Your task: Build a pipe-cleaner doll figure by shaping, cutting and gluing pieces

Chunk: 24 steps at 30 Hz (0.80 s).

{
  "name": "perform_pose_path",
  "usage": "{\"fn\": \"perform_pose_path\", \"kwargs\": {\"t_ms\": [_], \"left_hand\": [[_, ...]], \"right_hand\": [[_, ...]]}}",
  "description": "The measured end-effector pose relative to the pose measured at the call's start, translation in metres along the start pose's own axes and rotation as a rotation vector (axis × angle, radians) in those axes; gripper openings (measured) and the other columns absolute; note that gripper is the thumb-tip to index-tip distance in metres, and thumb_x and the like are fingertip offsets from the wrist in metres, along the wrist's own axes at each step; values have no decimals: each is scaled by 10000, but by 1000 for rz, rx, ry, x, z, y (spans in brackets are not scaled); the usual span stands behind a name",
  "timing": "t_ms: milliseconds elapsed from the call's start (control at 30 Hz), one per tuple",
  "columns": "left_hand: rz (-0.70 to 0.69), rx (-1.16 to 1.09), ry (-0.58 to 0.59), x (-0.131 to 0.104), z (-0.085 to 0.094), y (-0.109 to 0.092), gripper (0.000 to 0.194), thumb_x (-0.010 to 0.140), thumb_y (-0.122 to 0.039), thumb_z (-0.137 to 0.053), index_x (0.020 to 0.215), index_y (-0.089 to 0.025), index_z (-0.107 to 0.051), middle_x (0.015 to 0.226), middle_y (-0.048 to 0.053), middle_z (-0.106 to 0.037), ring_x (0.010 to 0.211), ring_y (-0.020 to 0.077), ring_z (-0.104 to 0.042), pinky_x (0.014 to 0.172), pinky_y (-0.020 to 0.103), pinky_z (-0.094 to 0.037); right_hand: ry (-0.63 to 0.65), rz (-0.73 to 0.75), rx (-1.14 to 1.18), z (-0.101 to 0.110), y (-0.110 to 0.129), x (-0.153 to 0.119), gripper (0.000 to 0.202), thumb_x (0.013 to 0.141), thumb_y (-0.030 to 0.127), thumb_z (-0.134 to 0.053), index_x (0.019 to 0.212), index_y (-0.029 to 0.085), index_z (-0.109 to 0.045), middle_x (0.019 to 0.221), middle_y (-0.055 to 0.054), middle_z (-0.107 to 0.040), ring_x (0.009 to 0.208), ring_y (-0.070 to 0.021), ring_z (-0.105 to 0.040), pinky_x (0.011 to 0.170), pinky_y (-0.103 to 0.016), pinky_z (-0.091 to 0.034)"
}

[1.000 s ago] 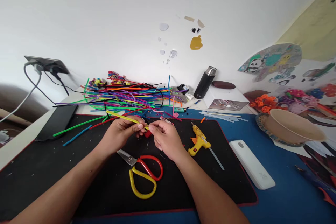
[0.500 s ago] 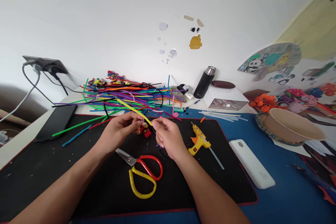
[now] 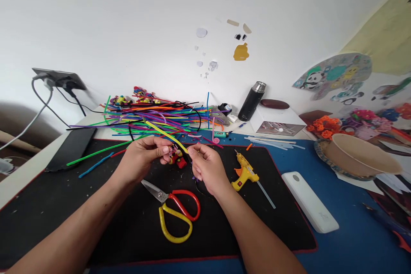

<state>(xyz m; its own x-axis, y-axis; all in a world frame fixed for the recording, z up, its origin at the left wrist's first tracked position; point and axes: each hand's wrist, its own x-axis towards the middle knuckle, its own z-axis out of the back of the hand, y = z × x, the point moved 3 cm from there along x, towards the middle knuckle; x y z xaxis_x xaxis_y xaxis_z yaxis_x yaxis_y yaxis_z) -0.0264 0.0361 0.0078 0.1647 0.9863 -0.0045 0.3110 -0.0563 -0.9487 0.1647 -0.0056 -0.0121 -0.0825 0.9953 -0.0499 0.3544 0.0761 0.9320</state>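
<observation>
My right hand [image 3: 207, 167] pinches the lower end of a yellow pipe cleaner [image 3: 165, 134], which slants up and left toward the back of the table. My left hand [image 3: 146, 156] is closed, thumb against fingertips, just below that pipe cleaner; what it grips is too small to make out. Between both hands, close to the left fingertips, is a small red, yellow and black figure [image 3: 180, 161], partly covered. I cannot tell whether it is held or lies on the mat. Nearer to me lie scissors [image 3: 176, 212] with one red and one yellow handle.
A yellow glue gun [image 3: 245, 172] lies right of my hands on the black mat [image 3: 128, 239], beside a white power bank [image 3: 310, 201]. Behind are a heap of coloured pipe cleaners [image 3: 154, 113], a black flask [image 3: 252, 102] and glue sticks [image 3: 272, 142]. A bowl [image 3: 362, 154] stands at right.
My left fingers have drawn slightly away from the yellow pipe cleaner, down and left, and more of the small figure shows. My right hand keeps its pinch. The view has shifted slightly.
</observation>
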Motion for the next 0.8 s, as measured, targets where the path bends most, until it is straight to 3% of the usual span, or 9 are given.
{"fn": "perform_pose_path", "kwargs": {"t_ms": [233, 633, 800], "left_hand": [[26, -55, -37, 5, 7, 1, 443, 506, -427, -1093, 757, -142, -865, 572, 46, -696, 498, 110, -573, 461, 197, -451], [-15, -44, 72, 4, -2, 2, 357, 721, -417, -995, 824, -150, -782, 610, -31, -532, 501, 63, -377, 449, 188, -277], [37, 1, 108, 4, -1, 9, 368, 755, -422, -979, 887, -165, -750, 637, -28, -575, 522, 88, -463, 478, 195, -379]], "right_hand": [[-8, 1, -18, -1, 0, -1, 422, 818, 583, -846, 844, 198, -674, 474, 131, -393, 351, -54, -287, 348, -211, -223], [-27, 1, 2, 1, 0, -2, 402, 834, 558, -843, 868, 190, -685, 475, 131, -395, 362, -52, -273, 357, -211, -225], [-26, -3, 0, 0, 1, -2, 387, 838, 546, -838, 857, 192, -681, 478, 133, -382, 363, -53, -274, 358, -213, -221]]}}
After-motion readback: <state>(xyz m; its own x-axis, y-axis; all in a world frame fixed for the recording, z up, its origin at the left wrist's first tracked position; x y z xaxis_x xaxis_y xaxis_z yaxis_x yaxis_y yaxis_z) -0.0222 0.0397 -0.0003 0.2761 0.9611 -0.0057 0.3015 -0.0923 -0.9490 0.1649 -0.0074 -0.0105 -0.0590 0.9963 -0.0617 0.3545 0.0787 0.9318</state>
